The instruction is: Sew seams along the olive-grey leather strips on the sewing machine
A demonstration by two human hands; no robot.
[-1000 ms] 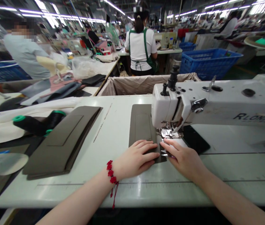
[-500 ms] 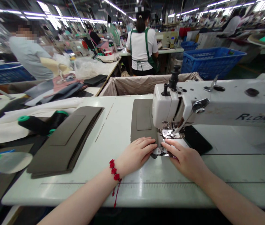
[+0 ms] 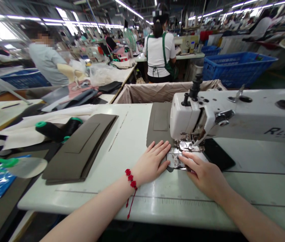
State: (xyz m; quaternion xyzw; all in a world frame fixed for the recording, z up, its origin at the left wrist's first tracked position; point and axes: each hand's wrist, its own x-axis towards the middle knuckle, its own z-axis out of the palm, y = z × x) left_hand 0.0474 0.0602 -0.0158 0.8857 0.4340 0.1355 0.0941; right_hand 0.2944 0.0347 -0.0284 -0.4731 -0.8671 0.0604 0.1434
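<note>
A grey-brown panel (image 3: 158, 126) with a stitched rectangle lies flat, its right side beside the head of the white sewing machine (image 3: 184, 116). My left hand (image 3: 153, 161) is open, its fingers spread flat and their tips at the panel's near edge. On the left wrist sits a red braided bracelet (image 3: 130, 178). My right hand (image 3: 203, 169) rests its outstretched fingertips on the metal plate (image 3: 176, 159) in front of the presser foot; its thumb is mostly hidden. No held thing shows in it.
To the left lies a stack of similar panels (image 3: 79, 151), beside black thread cones (image 3: 48, 131). A dark flat object (image 3: 219, 154) is under the machine arm. Behind the table stand a cloth-lined bin (image 3: 142, 94) and a blue basket (image 3: 238, 69); two co-workers are farther off.
The panel has slid away from me along the machine, uncovering more of the metal plate. My left hand's fingers have spread and turned more forward. The view has shifted slightly left.
</note>
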